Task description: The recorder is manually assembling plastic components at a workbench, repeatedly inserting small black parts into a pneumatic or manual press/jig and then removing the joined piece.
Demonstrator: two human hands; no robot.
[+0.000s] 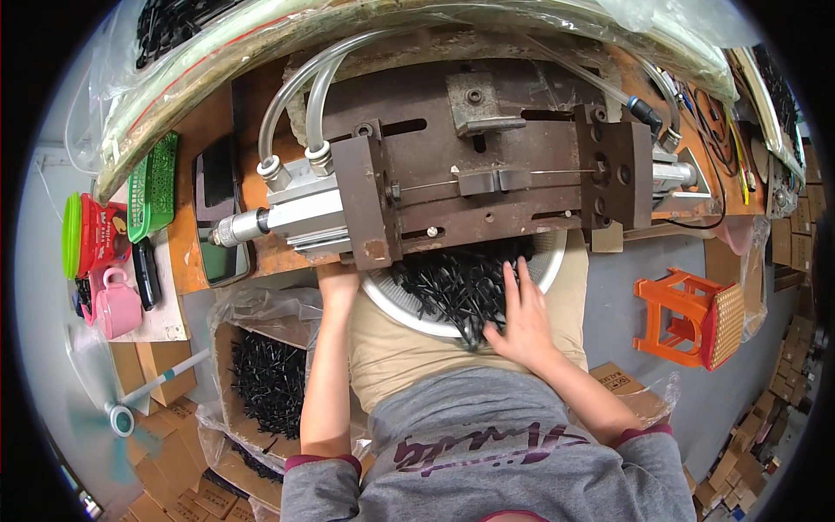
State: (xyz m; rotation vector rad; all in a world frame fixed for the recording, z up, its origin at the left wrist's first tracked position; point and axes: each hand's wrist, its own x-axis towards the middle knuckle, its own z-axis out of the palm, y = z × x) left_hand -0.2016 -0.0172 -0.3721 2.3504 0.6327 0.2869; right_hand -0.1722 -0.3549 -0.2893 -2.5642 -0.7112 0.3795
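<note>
On my lap, partly under the machine, rests a round white basin (402, 315) heaped with thin black plastic pieces (452, 291). My right hand (526, 324) is at the basin's near right side, fingers stretched out and thumb apart, against the heap. Several pieces sit close to the thumb, at the near rim. Beside the basin's left rim is my left hand (337, 280), its fingers hidden beneath the machine's edge. Above the basin spans a brown metal clamping machine (487, 196), with a small metal block (491, 181) at its middle and a silver pneumatic cylinder (304, 217) on its left.
A plastic-lined carton (265, 383) of black pieces stands left of my lap. An orange stool (687, 317) is at the right. Phones (224, 261), a green basket (153, 187) and a pink cup (117, 304) lie to the left. Clear air hoses (277, 113) arch over the machine.
</note>
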